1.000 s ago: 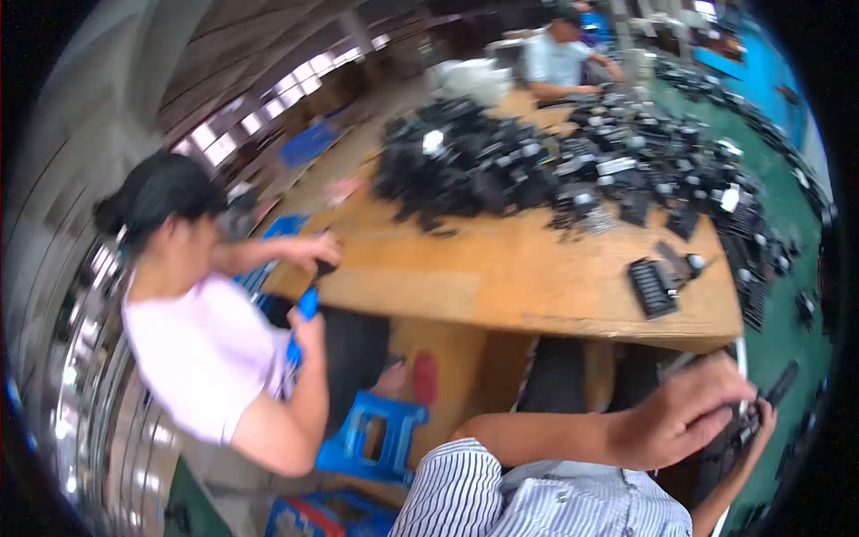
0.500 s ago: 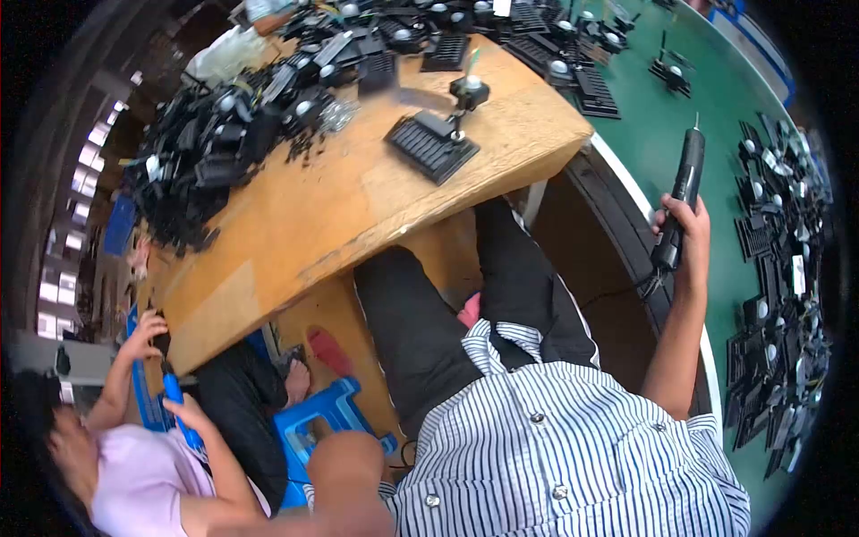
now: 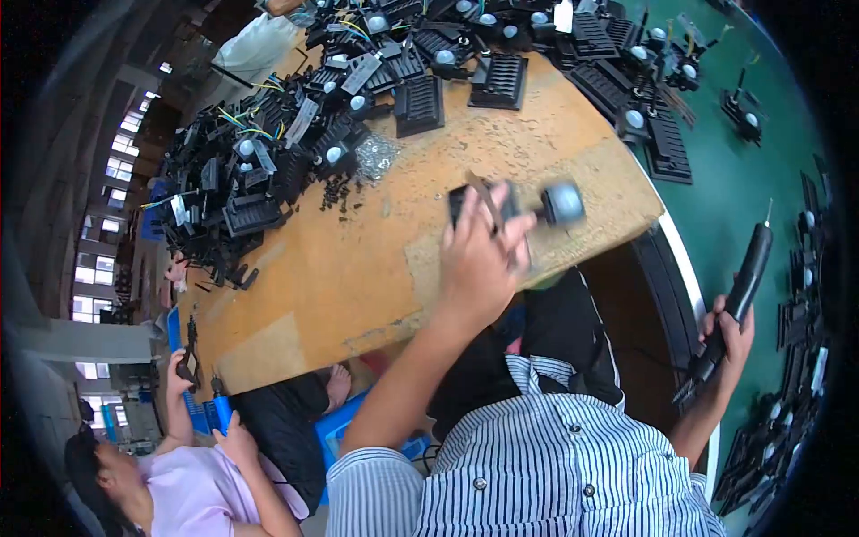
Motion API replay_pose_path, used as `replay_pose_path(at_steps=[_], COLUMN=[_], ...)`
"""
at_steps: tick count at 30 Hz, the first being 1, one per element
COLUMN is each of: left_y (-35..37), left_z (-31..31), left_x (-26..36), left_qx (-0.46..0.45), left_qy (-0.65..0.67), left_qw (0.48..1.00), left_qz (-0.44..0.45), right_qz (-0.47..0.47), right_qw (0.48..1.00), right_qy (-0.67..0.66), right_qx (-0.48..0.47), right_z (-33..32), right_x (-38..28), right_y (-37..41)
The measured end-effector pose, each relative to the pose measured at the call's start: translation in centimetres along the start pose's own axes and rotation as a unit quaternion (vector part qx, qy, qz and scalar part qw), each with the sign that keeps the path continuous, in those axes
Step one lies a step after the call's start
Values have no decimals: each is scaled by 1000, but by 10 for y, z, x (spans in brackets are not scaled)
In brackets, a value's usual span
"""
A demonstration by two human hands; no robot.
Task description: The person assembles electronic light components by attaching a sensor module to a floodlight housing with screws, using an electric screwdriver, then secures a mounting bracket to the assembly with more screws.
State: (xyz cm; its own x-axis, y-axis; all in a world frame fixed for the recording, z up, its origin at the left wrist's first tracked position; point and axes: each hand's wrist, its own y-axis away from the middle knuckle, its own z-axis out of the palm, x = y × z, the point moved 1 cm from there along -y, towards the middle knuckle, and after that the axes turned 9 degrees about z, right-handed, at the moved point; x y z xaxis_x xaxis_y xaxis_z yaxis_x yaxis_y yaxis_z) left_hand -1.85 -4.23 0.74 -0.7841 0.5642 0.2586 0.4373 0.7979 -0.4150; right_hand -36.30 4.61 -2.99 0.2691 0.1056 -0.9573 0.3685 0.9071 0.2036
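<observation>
My left hand (image 3: 474, 259) is over the near part of the wooden table, its fingers closed around a black finned lamp unit (image 3: 459, 195) that is partly hidden beneath them. The unit's white-domed sensor (image 3: 564, 203) sticks out to the right, smeared by motion. A thin brownish strip (image 3: 485, 199) crosses the fingers. Over at the right, above the green surface, my right hand (image 3: 729, 336) grips a black electric screwdriver (image 3: 748, 273), its bit pointing up and away from me.
Black lamp units (image 3: 358, 72) are heaped along the table's (image 3: 340, 277) back and left, beside small clear parts (image 3: 376, 157) and dark screws (image 3: 338, 192). More units (image 3: 796, 403) line the green surface (image 3: 716, 179). At left, a co-worker (image 3: 197, 483) holds a blue screwdriver (image 3: 222, 412).
My left hand has come up from low beside my body onto the lamp unit on the table. The right hand still holds the screwdriver. My view has shifted.
</observation>
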Motion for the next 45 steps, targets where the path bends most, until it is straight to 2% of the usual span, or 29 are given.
replay_pose_path(at_steps=[2,3,6,7,10,11,15,18,19,22,23,26,27,30,31,34,35,39,43,45], left_y=[8,9,19,26,46,36,6,-9,-15,-18,-19,7,11,3,-7,-16,-18,-24,-16,9], left_z=[-17,-34,-55,-52,-32,-38,-42,-26,-24,-32,-45,-68,-66,-43,-36,-22,-21,-23,-28,-38], left_x=[-18,-25,-32,-29,-47,-45,-71,-95,-99,-95,-96,-122,-127,-126,-119,-124,-122,-112,-112,-122], left_qx=[-27,-87,18,19,-9,-7,-75,-140,-168,-141,-117,-99,-74,-47,-9,11,35,-11,41,96], left_qy=[84,25,17,50,247,285,477,521,490,482,414,362,315,131,60,55,26,-33,-8,81], left_qw=[991,989,1000,992,948,946,862,841,855,865,902,926,942,987,998,998,999,998,999,977], left_qz=[100,116,-16,-112,-200,-155,-157,-20,20,-7,42,-36,-84,-75,-1,-18,9,45,-10,-175], right_qz=[-4,-11,-41,-51,6,31,80,99,97,120,125,132,135,148,146,138,142,149,136,146], right_qw=[1000,999,994,991,994,995,984,977,975,973,972,971,969,966,965,961,961,960,952,950], right_qy=[20,32,98,123,90,86,110,106,107,89,92,99,105,104,108,129,128,131,181,191], right_qx=[5,-1,-15,-16,-58,-46,-111,-157,-169,-177,-176,-175,-178,-183,-188,-200,-199,-196,-205,-201], right_z=[3,6,10,12,46,64,95,111,113,121,120,115,113,115,115,109,108,102,91,86], right_x=[-1,-2,-3,-3,-13,-18,-13,-12,-11,-9,-8,-7,-7,-7,-7,-8,-8,-6,-9,-4], right_y=[0,1,6,9,22,26,31,39,40,46,46,47,47,45,43,39,40,49,59,65])
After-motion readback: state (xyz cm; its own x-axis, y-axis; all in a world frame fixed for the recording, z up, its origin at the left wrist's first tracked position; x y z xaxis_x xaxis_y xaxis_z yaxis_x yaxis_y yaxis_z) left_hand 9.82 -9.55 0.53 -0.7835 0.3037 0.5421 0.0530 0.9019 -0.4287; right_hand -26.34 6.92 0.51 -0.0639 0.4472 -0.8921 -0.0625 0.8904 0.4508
